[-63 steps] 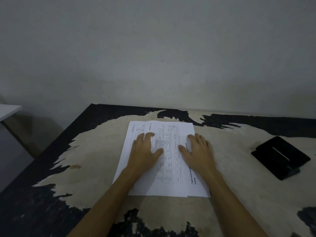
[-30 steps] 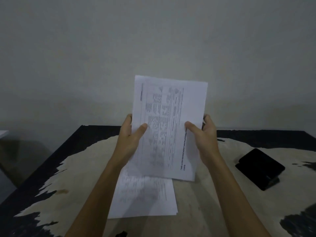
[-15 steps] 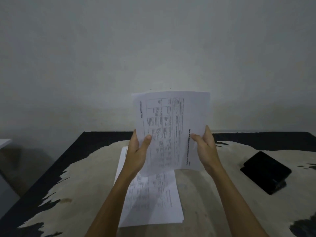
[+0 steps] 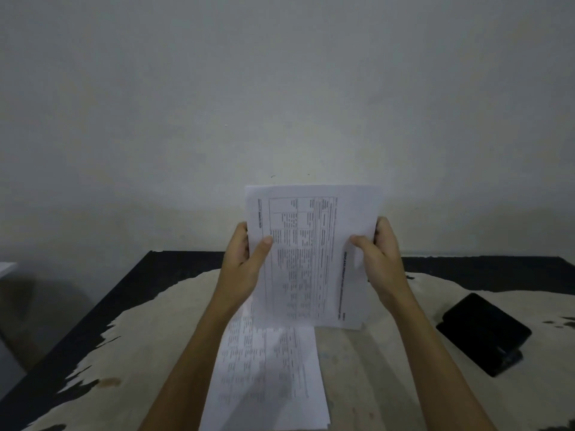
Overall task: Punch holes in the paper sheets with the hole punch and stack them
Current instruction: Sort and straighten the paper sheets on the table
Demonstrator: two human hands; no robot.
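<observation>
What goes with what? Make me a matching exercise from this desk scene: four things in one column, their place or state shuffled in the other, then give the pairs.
Things:
1. held sheets
2. paper stack
3. hole punch
4. left hand

Places or states:
A. black, lying on the table to the right
B. gripping the left edge of the raised paper
C. lifted upright in both hands
D. lying flat on the table under the arms

Pairs: 1-C, 2-D, 3-A, 4-B
</observation>
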